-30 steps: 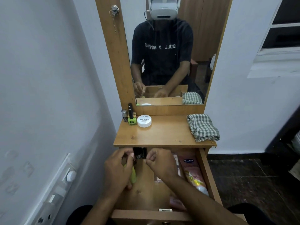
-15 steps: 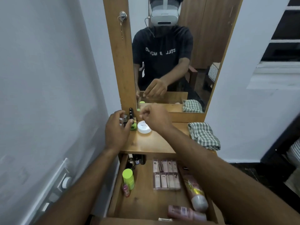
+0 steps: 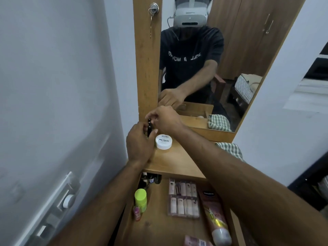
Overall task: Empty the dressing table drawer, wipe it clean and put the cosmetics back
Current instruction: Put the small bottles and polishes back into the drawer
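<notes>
Wooden counter [image 3: 174, 162] below mirror: emptying step; both hands, left [image 3: 140, 144] and right [image 3: 166, 119], pinch a dark tube [image 3: 149, 127]; next, release it upright, return to drawer [image 3: 159, 222].

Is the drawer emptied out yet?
No: the open drawer still holds a green-capped bottle, a clear nail kit and a Vaseline tube.

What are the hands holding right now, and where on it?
Left hand and right hand meet at a slim black tube standing on the tabletop; the exact hold is hidden.
</notes>
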